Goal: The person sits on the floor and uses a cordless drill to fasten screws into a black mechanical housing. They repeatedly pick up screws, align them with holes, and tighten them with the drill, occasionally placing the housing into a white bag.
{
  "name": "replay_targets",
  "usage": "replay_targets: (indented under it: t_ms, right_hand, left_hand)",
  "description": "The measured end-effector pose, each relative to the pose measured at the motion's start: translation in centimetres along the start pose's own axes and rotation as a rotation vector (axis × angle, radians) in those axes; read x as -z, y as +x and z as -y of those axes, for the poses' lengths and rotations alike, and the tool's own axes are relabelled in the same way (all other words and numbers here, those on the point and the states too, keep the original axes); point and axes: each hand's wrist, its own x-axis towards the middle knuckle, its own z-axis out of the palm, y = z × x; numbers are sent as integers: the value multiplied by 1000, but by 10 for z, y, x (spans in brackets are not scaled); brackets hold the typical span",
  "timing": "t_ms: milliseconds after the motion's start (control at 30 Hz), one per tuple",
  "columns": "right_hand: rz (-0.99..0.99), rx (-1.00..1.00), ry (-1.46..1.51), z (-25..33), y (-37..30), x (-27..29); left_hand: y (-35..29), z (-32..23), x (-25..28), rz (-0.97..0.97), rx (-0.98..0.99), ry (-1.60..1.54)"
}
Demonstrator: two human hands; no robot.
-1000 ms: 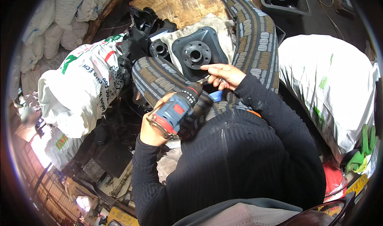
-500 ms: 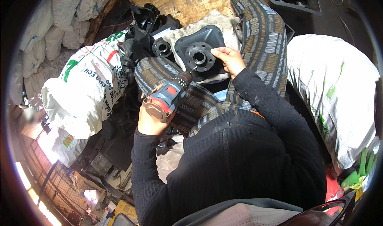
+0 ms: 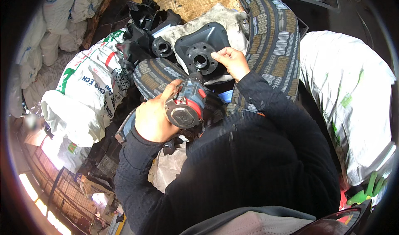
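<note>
Left hand point(image 3: 154, 118) wraps round the power drill point(image 3: 186, 103), its nose at the black flanged part point(image 3: 200, 51) just ahead; best kept square. Right hand point(image 3: 232, 63), finger and thumb nearly together, touches the adjacent rim; grip unclear.

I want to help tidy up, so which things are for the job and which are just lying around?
Part of the job:
the drill in the left hand
the black part with the right hand at its rim
the pale cloth under it

Seem to be just lying around:
the left white sack
the right white sack
the green glove
</note>
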Motion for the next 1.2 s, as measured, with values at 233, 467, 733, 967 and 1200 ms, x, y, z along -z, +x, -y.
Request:
replay_targets:
  t_ms: [233, 467, 733, 967, 1200]
  right_hand:
    - [2, 12, 64, -7, 1, -2]
    - [31, -63, 22, -2, -2, 0]
    - [40, -1, 23, -21, 8, 5]
    - [145, -179, 513, 16, -29, 30]
    - [503, -160, 807, 26, -73, 29]
  left_hand:
    - [7, 33, -17, -155, -168, -95]
    - [4, 34, -37, -170, -81, -286]
    - [0, 39, -57, -228, -5, -221]
    - [-37, 30, -64, -466, -219, -296]
    - [-61, -2, -74, -484, -391, -373]
